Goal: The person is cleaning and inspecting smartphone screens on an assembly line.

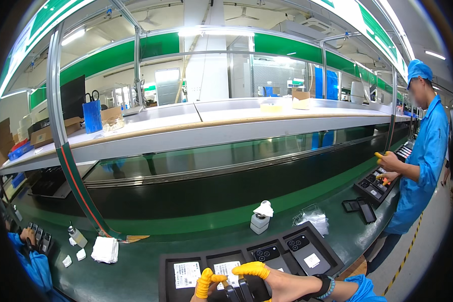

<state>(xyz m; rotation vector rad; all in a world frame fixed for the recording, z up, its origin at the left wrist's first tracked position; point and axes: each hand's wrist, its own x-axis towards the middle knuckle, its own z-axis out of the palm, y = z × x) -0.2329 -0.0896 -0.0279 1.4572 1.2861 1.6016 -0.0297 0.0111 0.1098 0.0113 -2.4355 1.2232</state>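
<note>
Both my hands wear yellow finger cots and meet at the lower edge, over a black compartmented tray [166, 267]. My left hand [205, 286] is closed at the near side of two slim dark phone-like slabs [245, 290], standing on edge side by side. My right hand [282, 283] curls over them from the right, its covered finger above their tops. Their lower parts are out of the picture. In the tray lie a dark phone [265, 253] with round camera lenses, another phone [309, 247] with a white sticker, and printed white labels [186, 275].
Behind the tray stand a white bottle [260, 223] topped with tissue and clear plastic bags [314, 221]. To the left are folded white cloths [105, 250] and a dispenser bottle [77, 236]. A co-worker in blue [423, 151] stands at right; another's hands [27, 235] show at far left.
</note>
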